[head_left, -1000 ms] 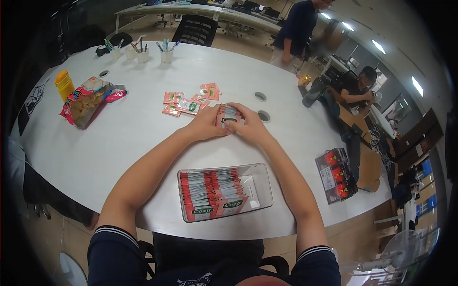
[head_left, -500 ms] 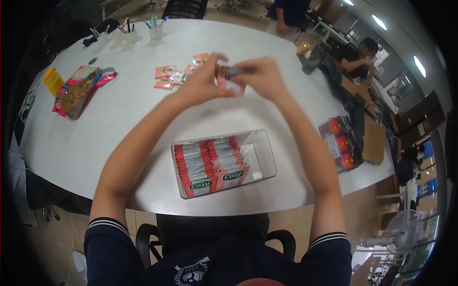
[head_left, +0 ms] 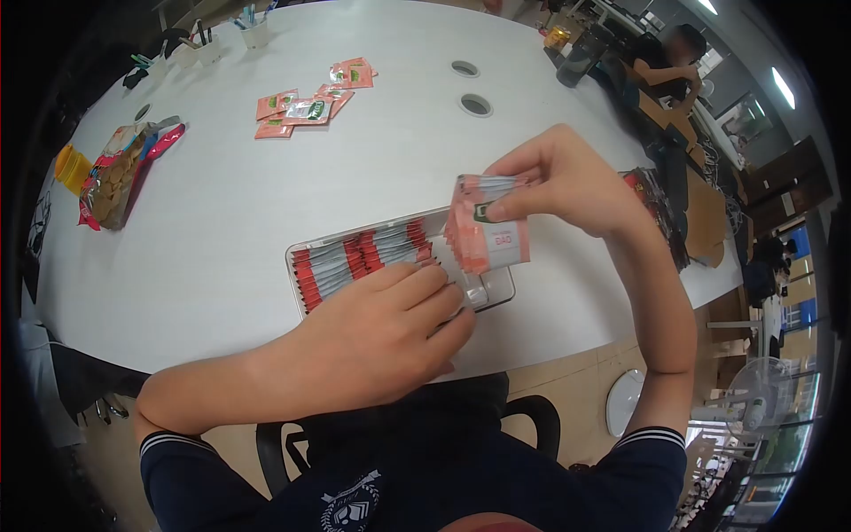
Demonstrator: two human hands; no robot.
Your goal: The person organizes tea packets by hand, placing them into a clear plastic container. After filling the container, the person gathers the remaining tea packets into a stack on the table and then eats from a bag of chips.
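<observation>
My right hand pinches a bundle of pink-and-silver sachets, held upright above the right end of a clear plastic box. Inside that box, red-and-silver sachets stand tightly packed in two rows. My left hand lies over the front of the box, its fingers curled against the right end of the packed rows. Its fingertips and the box's front wall are mostly hidden. A small loose pile of pink sachets lies farther back on the white table.
At the left are an opened snack bag and a yellow container. Pen cups stand at the back left. Two round holes pierce the tabletop. A dark package sits behind my right forearm; another person is beyond the table.
Both hands have come back from the loose pile toward the box. My right hand has brought the sachet bundle over it, and my left hand has lowered onto the packed rows.
</observation>
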